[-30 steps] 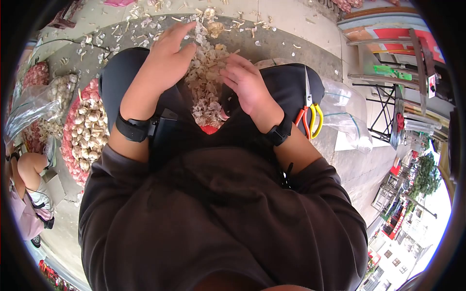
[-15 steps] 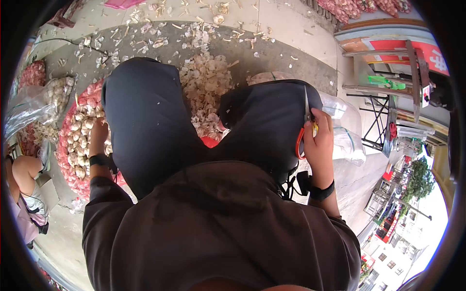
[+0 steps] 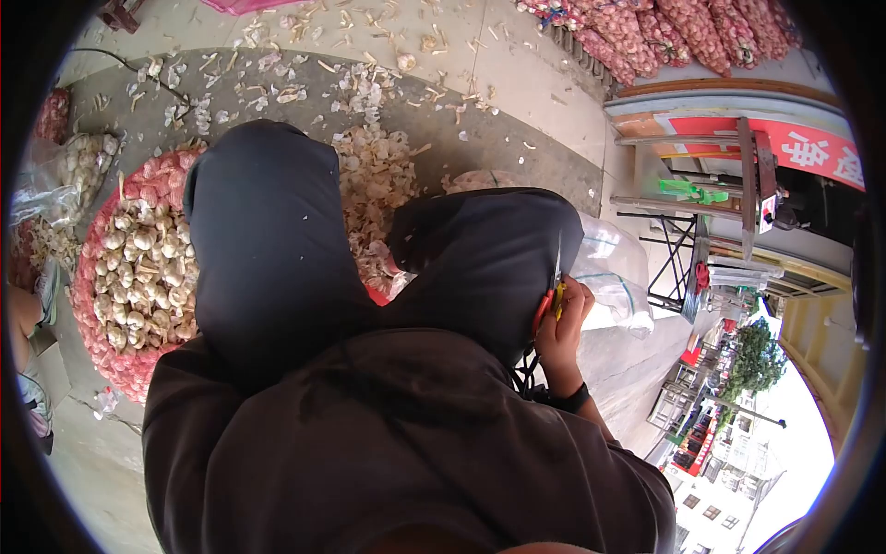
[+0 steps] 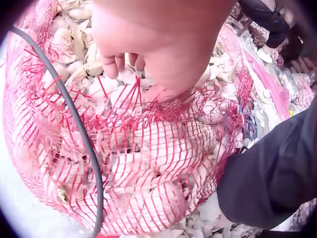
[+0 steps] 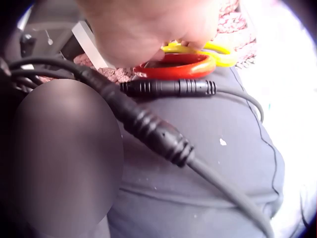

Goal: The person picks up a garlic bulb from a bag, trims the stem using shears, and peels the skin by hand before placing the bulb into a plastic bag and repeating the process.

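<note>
Scissors (image 3: 557, 264) with one red and one yellow handle lie against the right thigh, blades pointing away from the body. My right hand (image 3: 561, 334) holds them by the handles; in the right wrist view its curled fingers overlap the red handle (image 5: 203, 67). My left hand (image 4: 158, 39) is at the opening of a red mesh bag (image 4: 148, 163), fingers bent down over the garlic bulbs (image 4: 96, 89) and thumb right at the mesh edge. I cannot tell whether it grips anything. In the head view the left hand is hidden beside the left leg.
Garlic skins (image 3: 374, 175) heap up between the knees and scatter over the floor. A clear plastic bag (image 3: 614, 268) lies right of the thigh. Several full mesh bags (image 3: 646, 37) are stacked at the back right. Dark cables (image 5: 163, 134) cross near the right wrist.
Both hands left the garlic skins between the knees. The left hand went to the garlic bag at the left, then out of the head view. The right hand went to the scissors on the thigh.
</note>
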The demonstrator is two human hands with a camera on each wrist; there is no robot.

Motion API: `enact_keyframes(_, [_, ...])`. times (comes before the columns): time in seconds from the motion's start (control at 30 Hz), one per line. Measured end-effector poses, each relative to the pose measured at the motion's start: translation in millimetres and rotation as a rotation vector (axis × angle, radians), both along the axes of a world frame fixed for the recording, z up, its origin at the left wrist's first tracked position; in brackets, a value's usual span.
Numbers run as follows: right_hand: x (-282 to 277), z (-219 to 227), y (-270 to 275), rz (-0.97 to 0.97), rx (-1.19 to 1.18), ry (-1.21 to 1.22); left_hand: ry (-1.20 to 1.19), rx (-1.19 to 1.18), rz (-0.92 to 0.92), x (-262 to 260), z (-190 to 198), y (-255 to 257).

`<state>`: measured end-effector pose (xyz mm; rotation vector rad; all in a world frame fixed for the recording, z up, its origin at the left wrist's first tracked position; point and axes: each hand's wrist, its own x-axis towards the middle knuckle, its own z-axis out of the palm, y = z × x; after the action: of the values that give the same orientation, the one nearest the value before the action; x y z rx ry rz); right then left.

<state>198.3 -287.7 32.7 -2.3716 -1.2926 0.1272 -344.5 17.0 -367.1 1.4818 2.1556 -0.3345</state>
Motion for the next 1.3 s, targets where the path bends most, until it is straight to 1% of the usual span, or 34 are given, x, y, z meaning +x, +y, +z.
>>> enact_keyframes(0.07, [2,10,2,0.080,-0.138,-0.054,0.003,0.005,0.016,0,-2,-3])
enact_keyframes(0.17, [1,21,8,0.036,-0.245,-0.032,-0.001,0.022,0.034,2,-4,-4])
enact_keyframes(0.27, [-4,29,10,-0.150,-0.381,0.082,-0.004,0.035,0.051,3,-6,-4])
enact_keyframes(0.47, [-2,38,14,-0.156,-0.481,0.221,-0.013,0.069,0.089,7,-6,-6])
enact_keyframes(0.57, [-6,43,18,-0.086,-0.455,0.105,-0.030,0.102,0.114,10,-5,-3])
enact_keyframes(0.67, [-5,41,24,0.077,-0.334,-0.069,-0.061,0.161,0.147,13,1,1])
enact_keyframes(0.77, [-10,50,40,0.059,-0.361,0.027,-0.165,0.304,0.215,14,13,14])
enact_keyframes(0.8, [-11,51,43,0.068,-0.324,0.079,-0.289,0.403,0.268,15,21,21])
enact_keyframes(0.83, [-11,51,46,0.076,-0.284,0.131,-0.449,0.508,0.322,18,34,30])
enact_keyframes(0.87, [-12,50,48,0.084,-0.246,0.183,-0.615,0.601,0.330,20,47,47])
enact_keyframes(0.9, [-12,48,52,0.148,-0.172,0.172,-0.994,0.585,0.530,41,97,58])
enact_keyframes(0.93, [-12,46,57,0.211,-0.098,0.161,-1.304,0.629,0.512,43,115,71])
enact_keyframes(0.97, [-15,43,62,0.276,-0.021,0.152,-1.377,0.568,0.475,45,145,91])
enact_keyframes(1.0, [-23,55,69,0.272,-0.053,0.226,-1.578,0.485,0.312,53,180,108])
enact_keyframes(1.03, [-24,53,73,0.312,-0.001,0.239,-1.636,0.487,0.218,73,221,117])
enact_keyframes(1.07, [-24,49,77,0.350,0.054,0.254,-1.626,0.489,0.131,99,270,117])
enact_keyframes(1.1, [-25,47,80,0.386,0.111,0.270,-1.600,0.432,-0.089,121,315,117])
enact_keyframes(1.13, [-27,57,82,0.403,0.071,0.232,-1.599,0.364,-0.198,148,361,108])
enact_keyframes(1.17, [-27,57,84,0.464,0.135,0.190,-1.654,0.292,-0.372,169,392,102])
enact_keyframes(1.2, [-27,56,85,0.515,0.194,0.146,-1.688,0.195,-0.465,191,420,90])
enact_keyframes(1.23, [-26,58,86,0.556,0.250,0.095,-1.760,0.129,-0.519,212,439,79])
enact_keyframes(1.27, [-27,71,99,0.577,0.289,0.106,-1.830,0.059,-0.571,230,454,66])
enact_keyframes(1.3, [-27,77,102,0.584,0.282,0.108,-1.906,-0.022,-0.624,248,461,57])
